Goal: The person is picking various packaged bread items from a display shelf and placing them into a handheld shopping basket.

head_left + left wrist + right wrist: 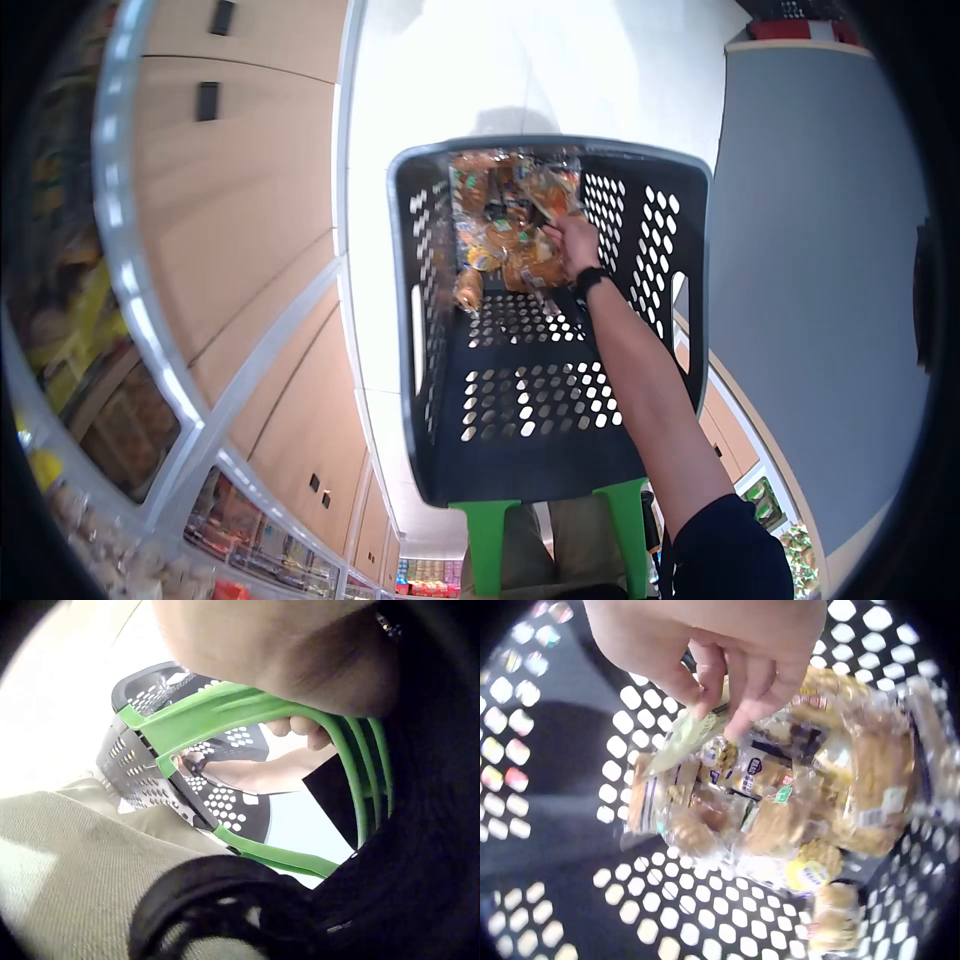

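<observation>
A dark basket (530, 470) with oval holes holds several clear-wrapped bread packages (500, 235) at its far end. Inside it, my right hand (575, 245) is among the packages; in the right wrist view the thumb and fingers of that hand (720, 652) pinch the edge of a pale, shiny wrapper (686, 742). Other packages (769, 817) lie below it. In the left wrist view, my left hand (277, 652) has its fingers curled round the basket's green handle (217, 709). The head view does not show the left hand.
Wooden cabinets (240, 200) and lit shelves of goods (270, 540) run along the left. To the right of the basket is a grey surface (820, 250) with a pale edge. Pale floor (530, 80) lies beyond the basket, and trousered legs (580, 540) are close behind it.
</observation>
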### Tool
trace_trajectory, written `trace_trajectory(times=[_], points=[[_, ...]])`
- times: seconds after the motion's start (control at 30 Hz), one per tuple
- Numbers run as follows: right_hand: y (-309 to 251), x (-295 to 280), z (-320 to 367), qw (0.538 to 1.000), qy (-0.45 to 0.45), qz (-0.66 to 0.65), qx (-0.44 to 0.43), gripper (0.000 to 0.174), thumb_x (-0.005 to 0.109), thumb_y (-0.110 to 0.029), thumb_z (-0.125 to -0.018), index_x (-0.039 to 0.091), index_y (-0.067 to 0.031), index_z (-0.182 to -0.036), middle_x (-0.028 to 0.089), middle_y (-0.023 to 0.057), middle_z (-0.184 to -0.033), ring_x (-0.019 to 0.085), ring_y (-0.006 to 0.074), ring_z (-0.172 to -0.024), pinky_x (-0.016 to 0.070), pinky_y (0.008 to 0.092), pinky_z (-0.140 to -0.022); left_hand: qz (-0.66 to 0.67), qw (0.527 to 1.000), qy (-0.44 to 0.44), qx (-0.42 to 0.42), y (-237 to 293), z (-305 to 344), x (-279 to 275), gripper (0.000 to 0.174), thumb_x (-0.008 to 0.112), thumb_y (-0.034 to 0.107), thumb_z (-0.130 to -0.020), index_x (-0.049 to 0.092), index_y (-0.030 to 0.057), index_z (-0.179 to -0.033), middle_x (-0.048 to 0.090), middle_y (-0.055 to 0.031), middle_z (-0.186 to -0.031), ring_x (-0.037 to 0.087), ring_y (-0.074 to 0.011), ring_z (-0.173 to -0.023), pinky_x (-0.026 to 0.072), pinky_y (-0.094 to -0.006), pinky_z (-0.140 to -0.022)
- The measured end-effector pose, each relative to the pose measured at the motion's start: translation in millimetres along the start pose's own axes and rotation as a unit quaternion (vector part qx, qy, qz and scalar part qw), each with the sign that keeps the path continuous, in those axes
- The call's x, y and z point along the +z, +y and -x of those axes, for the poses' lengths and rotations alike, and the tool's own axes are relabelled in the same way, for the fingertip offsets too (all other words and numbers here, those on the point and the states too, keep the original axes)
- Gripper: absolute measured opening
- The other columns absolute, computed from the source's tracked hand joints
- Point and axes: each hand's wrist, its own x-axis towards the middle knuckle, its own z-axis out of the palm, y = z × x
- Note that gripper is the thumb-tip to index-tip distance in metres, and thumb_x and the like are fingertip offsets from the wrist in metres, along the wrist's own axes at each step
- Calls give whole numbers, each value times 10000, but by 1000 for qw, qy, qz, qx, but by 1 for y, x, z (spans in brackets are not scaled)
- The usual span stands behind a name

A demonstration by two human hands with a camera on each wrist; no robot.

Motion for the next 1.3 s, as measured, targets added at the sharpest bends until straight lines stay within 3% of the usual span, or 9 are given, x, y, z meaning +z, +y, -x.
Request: trace_trajectory(times=[0.07,0.17,0.23,0.3,0.37,0.47,0.67,0.97,1.3], points=[[-25,-7,50,924,20,334,-188,269,624,-184,-877,678,29,-721,606,31,-615,532,103,-598,417,303,-576,-9,997,77,5,8,5,16,129,653,106,-815,713,22,-893,688,-119,-889,665,-285,-885,527,-467,-837],[-53,-19,111,868,-106,396,-279,194,625,-117,-889,665,28,-767,618,46,-677,560,107,-655,452,291,-631,6,996,91,-14,15,15,24,105,706,79,-792,709,83,-897,690,-108,-957,655,-290,-914,520,-517,-880],[-105,-8,192,864,-192,386,-259,195,630,-103,-893,652,44,-766,628,62,-739,575,114,-689,464,289,-662,-56,989,124,-56,31,3,15,188,762,131,-822,670,64,-673,644,-80,-709,614,-223,-637,510,-357,-630],[-148,1,265,853,-224,387,-268,173,639,-88,-880,644,53,-779,623,99,-756,590,184,-688,469,320,-664,-24,972,214,-90,53,3,21,154,697,77,-869,674,14,-730,644,-110,-703,640,-252,-641,513,-353,-610],[-185,8,334,839,-261,390,-276,154,647,-72,-867,635,62,-792,619,136,-773,604,254,-687,473,351,-666,54,946,254,-191,66,17,17,190,692,115,-914,703,-3,-766,663,-131,-713,652,-239,-672,507,-345,-625],[-223,16,429,779,-359,281,-431,129,682,-36,-843,611,56,-788,608,132,-777,619,277,-708,477,354,-665,148,904,362,-174,106,36,-5,292,605,147,-999,684,-31,-782,675,-96,-765,651,-189,-729,496,-306,-673],[-319,18,626,667,-501,321,-448,86,677,-44,-837,651,32,-806,640,158,-853,656,340,-777,508,379,-680,335,779,525,-73,212,47,-31,367,492,356,-1056,604,12,-1121,650,-74,-1015,626,-158,-866,552,-350,-787],[-330,20,734,548,-620,312,-468,94,694,-47,-869,683,46,-872,696,140,-928,680,299,-787,534,336,-718,349,700,623,-23,237,97,12,367,531,432,-1033,599,89,-1142,588,26,-960,554,-70,-887,489,-268,-689],[-257,47,816,443,-694,337,-458,128,704,-37,-882,711,64,-961,738,153,-1050,710,220,-925,536,306,-835,385,606,677,162,242,195,57,357,615,238,-1014,576,17,-1290,680,-63,-1194,649,-97,-1056,509,-270,-918]])
